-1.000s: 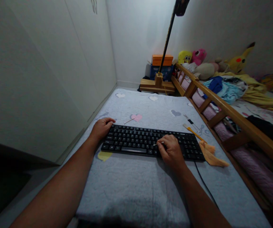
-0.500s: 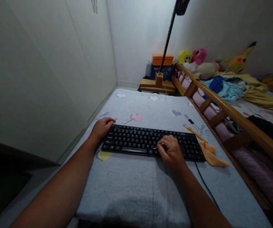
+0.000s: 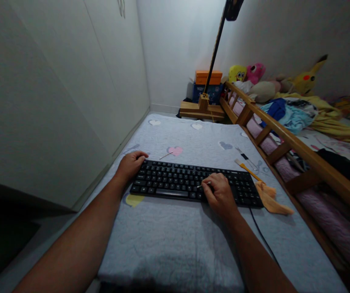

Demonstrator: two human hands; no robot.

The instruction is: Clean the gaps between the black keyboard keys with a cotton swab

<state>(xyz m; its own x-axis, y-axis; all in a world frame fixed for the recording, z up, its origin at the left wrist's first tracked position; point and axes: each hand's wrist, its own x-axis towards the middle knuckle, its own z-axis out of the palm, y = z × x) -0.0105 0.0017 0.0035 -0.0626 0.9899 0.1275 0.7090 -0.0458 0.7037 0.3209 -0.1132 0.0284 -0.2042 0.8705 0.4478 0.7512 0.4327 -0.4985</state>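
A black keyboard (image 3: 177,182) lies across a grey blanket with heart prints (image 3: 175,240). My left hand (image 3: 130,165) rests curled over the keyboard's far left corner, gripping its edge. My right hand (image 3: 220,194) sits on the keys right of centre, fingers pinched round a thin white stick (image 3: 203,184) whose tip touches the keys; it looks like a cotton swab. The keyboard's cable (image 3: 261,236) trails off toward me on the right.
An orange cloth (image 3: 270,199), a yellow-handled brush (image 3: 248,169) and small tools (image 3: 245,156) lie right of the keyboard. Another swab (image 3: 165,155) lies behind it. A wooden bed rail (image 3: 287,140) runs along the right, a white wall on the left, boxes and a lamp stand (image 3: 203,106) beyond.
My right hand has shifted the stick very slightly along the keys. The left hand and the keyboard have stayed put.
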